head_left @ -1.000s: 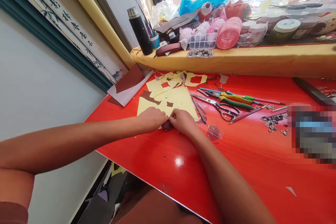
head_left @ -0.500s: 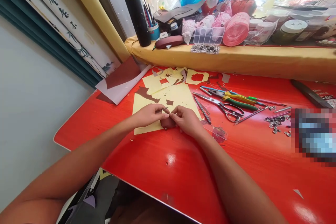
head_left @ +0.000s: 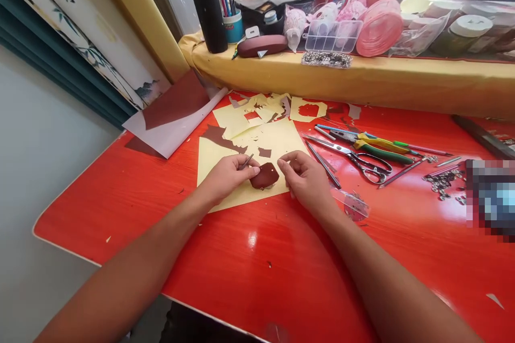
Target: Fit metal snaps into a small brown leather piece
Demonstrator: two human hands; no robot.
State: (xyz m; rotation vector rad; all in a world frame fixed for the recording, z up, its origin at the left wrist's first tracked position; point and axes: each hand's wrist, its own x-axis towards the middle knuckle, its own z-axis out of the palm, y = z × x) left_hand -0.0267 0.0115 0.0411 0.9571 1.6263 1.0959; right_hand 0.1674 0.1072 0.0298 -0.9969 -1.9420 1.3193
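My left hand (head_left: pixel 229 174) pinches a small dark brown piece (head_left: pixel 264 177), leather-like with rounded edges, between thumb and fingers. A thin metal rod-like tool (head_left: pixel 246 162) is also tucked in that hand, pointing up and right. A tiny pale spot, a hole or a stud, shows near the brown piece's upper right corner. Just right of this corner is my right hand (head_left: pixel 303 174), its thumb and forefinger pinched together; anything between them is too small to make out. Under both hands lies a yellow sheet (head_left: pixel 217 166).
Scissors (head_left: pixel 354 158), green-and-yellow pliers (head_left: pixel 374 147) and a dark pen-like tool (head_left: pixel 323 165) lie to the right. Beyond them are small metal snaps (head_left: pixel 442 182). Yellow and brown scraps (head_left: pixel 257 110) lie behind, below a crowded sill (head_left: pixel 281 75). A brown-and-white sheet (head_left: pixel 173 118) is at left.
My right hand has moved right, off the brown piece, which now shows more of its face. My left hand keeps hold of it. The view has shifted slightly.
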